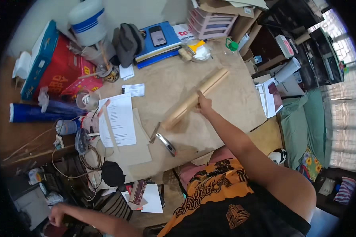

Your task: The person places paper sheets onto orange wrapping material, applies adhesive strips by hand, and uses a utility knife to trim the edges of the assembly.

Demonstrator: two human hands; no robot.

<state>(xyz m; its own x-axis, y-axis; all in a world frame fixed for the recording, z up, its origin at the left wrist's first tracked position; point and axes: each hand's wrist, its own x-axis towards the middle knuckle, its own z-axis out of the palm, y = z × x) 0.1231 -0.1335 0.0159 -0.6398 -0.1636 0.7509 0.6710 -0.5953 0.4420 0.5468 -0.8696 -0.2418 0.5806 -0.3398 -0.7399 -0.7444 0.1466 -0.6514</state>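
A long roll of brown paper (pixel 181 112) lies slantwise across the wooden table. My right hand (pixel 203 103) grips it around the middle, its thumb and fingers on the near side of the roll. Close to the roll's lower left end are a utility knife (pixel 166 144) with a grey and dark handle and a thin dark strip (pixel 155 132). Far from the table surface, at the lower left, my left hand (pixel 57 214) is curled closed beside a cluttered shelf. Whatever it may hold is hidden.
Printed sheets (pixel 118 122) with a ruler-like strip lie left. Along the back stand a blue folder (pixel 150 49) with a phone (pixel 158 36), a yellow-handled brush (pixel 194 47), a green-capped bottle (pixel 231 46) and plastic drawers (pixel 209 23). Coiled cables (pixel 91 158) hang at the left edge.
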